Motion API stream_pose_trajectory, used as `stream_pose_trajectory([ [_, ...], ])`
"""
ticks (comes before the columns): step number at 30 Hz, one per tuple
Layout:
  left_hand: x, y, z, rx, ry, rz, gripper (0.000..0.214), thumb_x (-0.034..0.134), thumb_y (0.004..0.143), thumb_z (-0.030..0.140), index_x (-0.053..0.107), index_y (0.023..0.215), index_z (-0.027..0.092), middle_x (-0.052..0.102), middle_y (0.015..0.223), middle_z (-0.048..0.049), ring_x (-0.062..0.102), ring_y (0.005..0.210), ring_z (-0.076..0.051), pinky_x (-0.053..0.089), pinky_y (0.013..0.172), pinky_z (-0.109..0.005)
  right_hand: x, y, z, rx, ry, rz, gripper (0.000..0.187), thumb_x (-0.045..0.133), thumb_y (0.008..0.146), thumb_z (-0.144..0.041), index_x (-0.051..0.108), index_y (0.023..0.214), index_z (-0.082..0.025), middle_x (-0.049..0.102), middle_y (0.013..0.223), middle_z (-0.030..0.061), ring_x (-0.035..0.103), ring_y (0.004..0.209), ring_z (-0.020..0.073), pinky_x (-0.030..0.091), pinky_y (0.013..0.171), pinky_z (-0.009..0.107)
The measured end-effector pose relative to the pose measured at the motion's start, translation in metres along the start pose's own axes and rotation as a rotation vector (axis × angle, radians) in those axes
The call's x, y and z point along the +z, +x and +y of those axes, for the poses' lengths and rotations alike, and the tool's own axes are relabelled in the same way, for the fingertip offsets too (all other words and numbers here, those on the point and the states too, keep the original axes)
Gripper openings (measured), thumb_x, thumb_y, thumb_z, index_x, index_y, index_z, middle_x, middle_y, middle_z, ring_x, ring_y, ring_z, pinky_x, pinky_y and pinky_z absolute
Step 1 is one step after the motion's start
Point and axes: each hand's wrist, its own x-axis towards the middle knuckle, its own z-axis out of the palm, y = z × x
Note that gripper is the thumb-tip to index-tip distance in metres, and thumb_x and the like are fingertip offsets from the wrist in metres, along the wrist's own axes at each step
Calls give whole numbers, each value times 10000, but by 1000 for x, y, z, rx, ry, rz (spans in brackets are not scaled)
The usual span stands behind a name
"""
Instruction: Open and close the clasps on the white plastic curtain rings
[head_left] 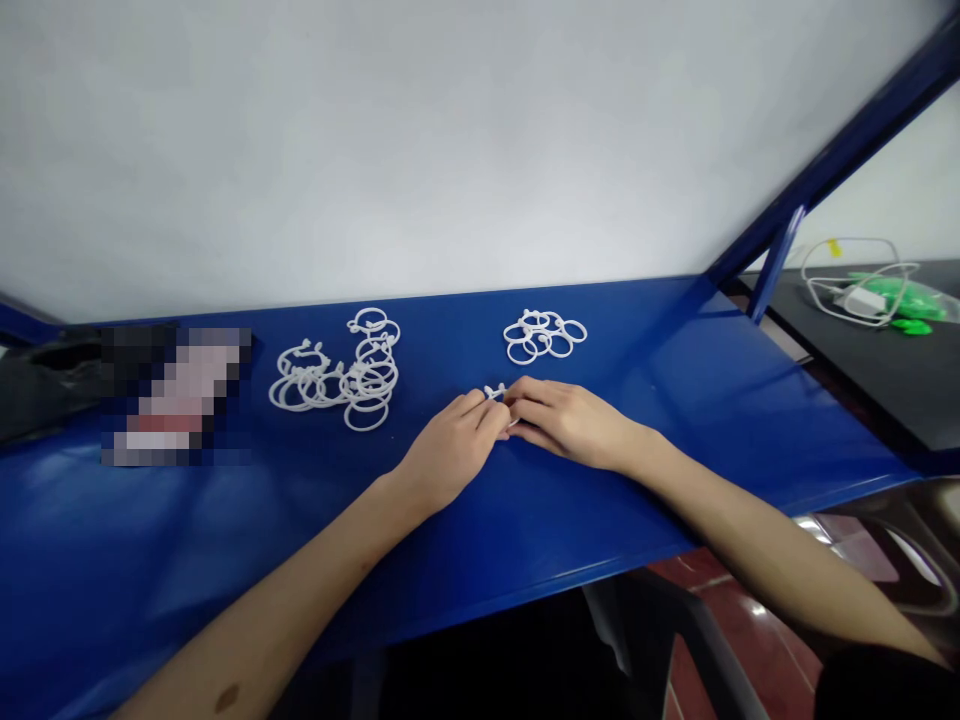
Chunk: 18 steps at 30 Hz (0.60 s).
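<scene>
My left hand (459, 440) and my right hand (564, 418) meet over the middle of the blue table. Between them they pinch a white curtain ring (495, 393); its two small knobs poke up past the fingertips, and most of its loop is hidden by the fingers. Both hands are closed on it. Left of my hands lies a larger tangle of similar white rings (366, 415), several overlapping. Beyond my right hand is a smaller cluster of white rings (559, 345).
The blue table (465, 560) runs up to a pale wall (465, 150). A black bag (45, 380) and a blurred-out item (184, 395) lie at the left. On the right, past a blue post (776, 265), a dark surface (847, 350) holds a white charger (861, 300) and green plastic (911, 298).
</scene>
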Motion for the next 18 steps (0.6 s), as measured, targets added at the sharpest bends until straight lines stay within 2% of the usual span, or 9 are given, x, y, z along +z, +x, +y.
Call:
stream_pose_trajectory([
  [2,0,-1,-5,-60,-45,2,180,459,1020,146,557,871,168,633,800,-24,565,779,-181,492,714,-300,1,0,5,35,-17,79,295,466,1042,-386,615,1140,-152,588,1187,134,630,953,207,580,843,394],
  [5,-1,-3,-14,-101,-82,0,99,509,1001,148,604,982,164,675,854,-25,576,826,-184,507,763,-304,3,0,20,190,-106,196,320,494,1027,-363,594,1243,-149,559,1206,152,622,977,230,588,822,413],
  [9,-4,-4,-22,-110,-93,-40,158,499,1010,182,656,1030,178,711,894,-29,567,854,-192,519,812,-329,11,0,42,371,-229,170,248,553,996,-285,654,1178,-151,563,1147,152,599,943,239,568,785,414],
  [13,-6,-5,-23,-128,-96,-87,204,488,1015,206,691,1030,194,719,923,-35,554,859,-199,510,824,-352,14,1,47,339,-209,161,179,521,1007,-249,682,1025,-173,598,1097,121,582,958,229,545,817,393],
  [16,-7,-4,-24,-127,-79,-120,193,504,1012,222,694,1001,192,719,934,-35,550,864,-202,493,828,-364,9,0,41,240,-69,127,205,463,1026,-224,655,993,-162,630,1039,108,594,948,211,529,850,370],
  [18,-9,-3,-24,-118,-71,-131,179,519,1007,220,694,987,189,717,951,-34,552,876,-203,485,823,-364,3,-2,37,225,49,99,178,481,1023,-241,638,996,-163,639,974,85,606,880,186,523,821,340],
])
